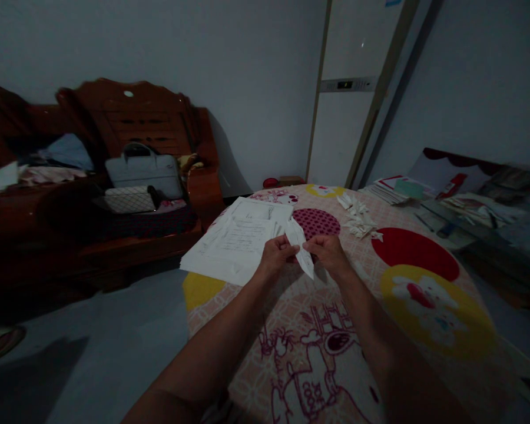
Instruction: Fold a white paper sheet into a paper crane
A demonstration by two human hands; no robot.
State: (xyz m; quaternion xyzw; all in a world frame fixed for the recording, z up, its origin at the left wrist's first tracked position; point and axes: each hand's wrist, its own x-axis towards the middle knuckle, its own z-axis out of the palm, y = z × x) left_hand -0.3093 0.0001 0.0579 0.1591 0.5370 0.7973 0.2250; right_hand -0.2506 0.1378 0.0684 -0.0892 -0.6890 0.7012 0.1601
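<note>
A narrow folded paper (pixel 301 254), white with pointed ends, is held up at a slant between my two hands. My left hand (pixel 277 254) pinches its left edge between thumb and fingers. On the other side, my right hand (pixel 328 252) grips the right edge the same way. Left of my hands lies a pile of printed paper sheets (pixel 221 250). Beyond my right hand sits a heap of small folded white paper pieces (pixel 357 217). All of this rests on a round table with a patterned tablecloth (pixel 291 312).
Wooden chairs (pixel 128 118) stand at the left, holding a grey bag (pixel 145 174) and a white quilted purse (pixel 130 199). At the right, a glass-topped table (pixel 486 227) carries papers and other items. A tall white cabinet-like unit (pixel 342 129) stands in the corner.
</note>
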